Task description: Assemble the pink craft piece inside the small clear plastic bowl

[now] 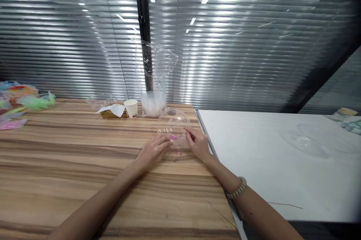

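Observation:
A clear round plastic bowl or lid (175, 112) stands tilted on the wooden table, its circular rim facing me. Some pink material (172, 137) shows low in it; I cannot tell exactly what this is. My left hand (154, 150) is at the lower left edge, fingers closed against the plastic near the pink part. On the right side my right hand (198, 143) pinches the clear edge between thumb and fingers. Small pink bits show below, between the hands, seen through or beside the transparent plastic.
Behind stand a bag of stacked clear plastic bowls (153, 104), a paper cup (131, 108), a small box with white paper (114, 111) and a clear container (99, 99). Colourful bags (22, 99) lie far left. A white table (248, 165) adjoins, with clear plastic pieces (307, 140).

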Tool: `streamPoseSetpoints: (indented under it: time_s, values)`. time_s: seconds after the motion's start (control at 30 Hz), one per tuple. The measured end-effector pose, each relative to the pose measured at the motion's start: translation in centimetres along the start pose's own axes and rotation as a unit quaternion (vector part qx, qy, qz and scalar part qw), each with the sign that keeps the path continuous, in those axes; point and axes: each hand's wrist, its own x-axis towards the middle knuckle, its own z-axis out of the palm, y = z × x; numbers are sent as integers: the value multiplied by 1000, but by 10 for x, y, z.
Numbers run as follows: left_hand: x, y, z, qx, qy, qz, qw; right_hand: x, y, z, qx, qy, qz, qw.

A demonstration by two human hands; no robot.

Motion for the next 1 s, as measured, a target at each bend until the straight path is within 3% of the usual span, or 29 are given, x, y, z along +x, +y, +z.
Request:
streamPoseSetpoints:
  time_s: [0.17,0.37,0.6,1.0]
  values:
    - [0,10,2,-109,-78,23,991,1,0,-1,-6,-14,3,1000]
    - [0,9,-1,-90,-40,30,995,1,2,1,-8,-4,18,1000]
    - [0,11,2,-129,-114,63,983,1,3,0,-12,4,21,1000]
    - [-4,7,6,-118,-103,58,986,2,3,0,-16,-17,30,999]
